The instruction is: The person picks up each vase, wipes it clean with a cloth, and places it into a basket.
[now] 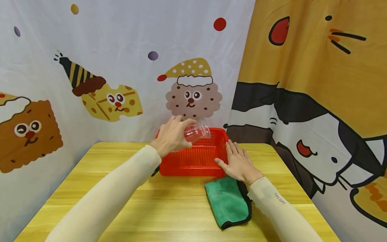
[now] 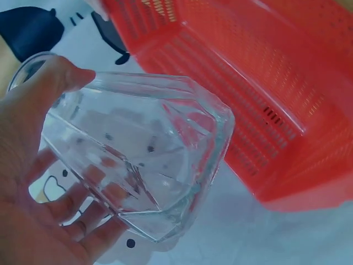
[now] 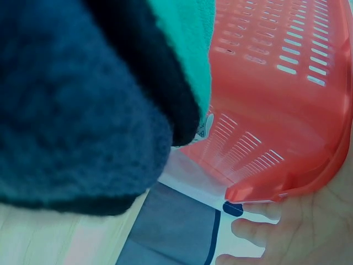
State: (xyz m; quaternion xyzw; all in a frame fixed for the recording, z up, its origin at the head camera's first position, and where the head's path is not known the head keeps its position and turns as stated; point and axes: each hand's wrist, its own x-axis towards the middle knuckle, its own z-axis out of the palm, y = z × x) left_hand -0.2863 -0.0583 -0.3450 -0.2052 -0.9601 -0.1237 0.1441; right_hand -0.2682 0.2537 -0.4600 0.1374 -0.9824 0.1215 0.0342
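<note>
A clear glass jar with a faceted body (image 2: 138,149) is gripped by my left hand (image 1: 172,134), thumb on one side and fingers on the other. It lies tilted over the red plastic basket (image 1: 190,170), above its back half. My right hand (image 1: 239,163) rests at the basket's right rim with its fingers extended; in the right wrist view, fingers (image 3: 253,229) show beside the rim. A folded green cloth with black edging (image 1: 228,201) lies on the table just in front of the basket's right corner, below the right wrist.
The wooden table (image 1: 169,215) backs onto a hanging cloth with cartoon prints (image 1: 121,33), which also runs along the right side. A small black object (image 1: 155,171) shows at the basket's front left, partly hidden by the left forearm.
</note>
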